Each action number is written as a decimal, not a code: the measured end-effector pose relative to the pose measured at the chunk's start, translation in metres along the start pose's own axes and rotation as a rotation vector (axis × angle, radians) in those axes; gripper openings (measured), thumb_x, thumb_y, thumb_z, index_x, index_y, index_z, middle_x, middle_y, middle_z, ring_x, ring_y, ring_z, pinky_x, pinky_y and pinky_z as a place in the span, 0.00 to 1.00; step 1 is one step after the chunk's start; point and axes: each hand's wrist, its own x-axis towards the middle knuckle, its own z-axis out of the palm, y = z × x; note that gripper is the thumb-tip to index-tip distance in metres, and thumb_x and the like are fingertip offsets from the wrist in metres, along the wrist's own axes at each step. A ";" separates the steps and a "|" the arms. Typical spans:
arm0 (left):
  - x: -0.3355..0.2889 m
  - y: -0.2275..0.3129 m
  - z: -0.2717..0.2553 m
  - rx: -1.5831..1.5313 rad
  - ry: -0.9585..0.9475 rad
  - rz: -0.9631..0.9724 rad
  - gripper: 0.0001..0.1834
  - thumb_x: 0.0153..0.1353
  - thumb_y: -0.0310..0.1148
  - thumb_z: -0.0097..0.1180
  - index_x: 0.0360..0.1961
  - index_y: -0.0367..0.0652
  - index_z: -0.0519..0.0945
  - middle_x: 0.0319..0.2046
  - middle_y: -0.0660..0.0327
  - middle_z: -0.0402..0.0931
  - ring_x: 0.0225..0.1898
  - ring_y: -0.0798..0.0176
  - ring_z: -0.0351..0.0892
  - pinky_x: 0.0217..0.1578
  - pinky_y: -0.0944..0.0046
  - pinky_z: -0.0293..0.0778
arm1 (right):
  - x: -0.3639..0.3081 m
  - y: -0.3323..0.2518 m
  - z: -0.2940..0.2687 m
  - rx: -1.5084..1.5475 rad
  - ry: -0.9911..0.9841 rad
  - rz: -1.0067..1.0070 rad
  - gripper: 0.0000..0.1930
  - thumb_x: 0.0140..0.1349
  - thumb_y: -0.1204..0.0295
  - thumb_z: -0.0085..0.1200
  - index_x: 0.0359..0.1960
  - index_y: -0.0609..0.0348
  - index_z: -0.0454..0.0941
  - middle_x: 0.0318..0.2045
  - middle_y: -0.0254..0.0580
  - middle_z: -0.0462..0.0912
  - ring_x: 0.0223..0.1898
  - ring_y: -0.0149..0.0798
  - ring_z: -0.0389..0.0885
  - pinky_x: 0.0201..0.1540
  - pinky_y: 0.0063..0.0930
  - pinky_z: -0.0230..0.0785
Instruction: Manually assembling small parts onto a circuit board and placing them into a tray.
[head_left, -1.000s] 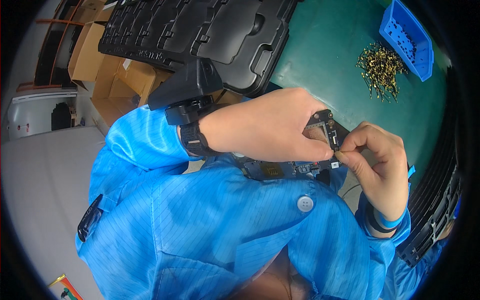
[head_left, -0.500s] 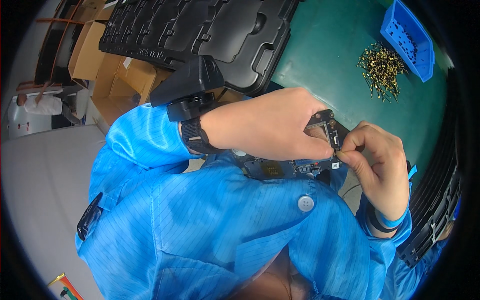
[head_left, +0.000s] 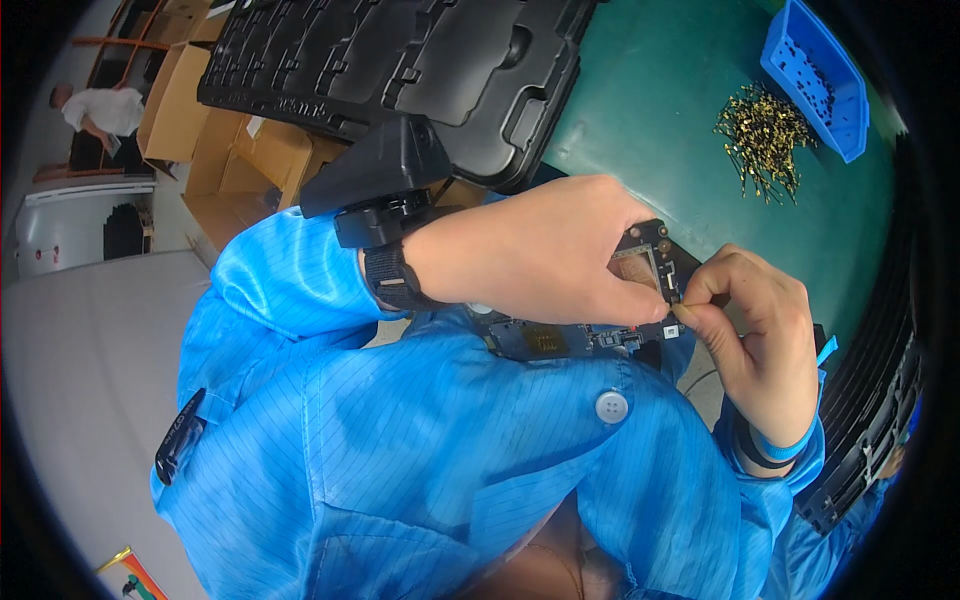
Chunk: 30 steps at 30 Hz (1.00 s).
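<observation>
My left hand is closed around a dark printed circuit board, held close against my blue smock, the thumb pressing on its face. Most of the board's middle lies hidden under this hand. At the board's right edge, my right hand pinches thumb and index finger together right by the left thumb tip. Whatever sits in that pinch is too small and covered to make out. Beyond the hands, a pile of small gold-and-black cable-like parts rests on the green table.
Beside the pile stands a blue bin with small dark pieces inside. A large black moulded tray lies at the back left, near open cardboard boxes. More black trays line the right edge. Another person is far left.
Both hands and the board have barely moved; the right pinch stays at the board's edge. The person in the left background has shifted position and now holds an arm lower.
</observation>
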 end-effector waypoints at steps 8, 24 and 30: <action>-0.004 0.000 0.001 -0.010 0.032 0.033 0.12 0.46 0.33 0.60 0.29 0.37 0.77 0.21 0.62 0.76 0.25 0.74 0.71 0.28 0.72 0.67 | -0.009 0.008 0.005 0.318 0.051 0.182 0.07 0.44 0.80 0.57 0.27 0.67 0.74 0.21 0.43 0.77 0.24 0.34 0.78 0.29 0.21 0.68; -0.020 0.012 0.018 0.363 0.270 0.410 0.07 0.45 0.31 0.61 0.24 0.43 0.75 0.17 0.62 0.73 0.17 0.62 0.74 0.16 0.68 0.66 | -0.028 -0.004 0.011 0.066 0.205 -0.131 0.08 0.44 0.78 0.60 0.28 0.63 0.77 0.19 0.42 0.77 0.17 0.37 0.76 0.18 0.21 0.67; -0.017 0.012 0.021 0.381 0.281 0.423 0.08 0.45 0.31 0.61 0.23 0.43 0.74 0.15 0.63 0.72 0.15 0.62 0.72 0.14 0.68 0.65 | -0.033 -0.004 0.010 0.004 0.220 -0.145 0.08 0.42 0.79 0.60 0.27 0.65 0.77 0.21 0.45 0.79 0.18 0.38 0.77 0.19 0.21 0.69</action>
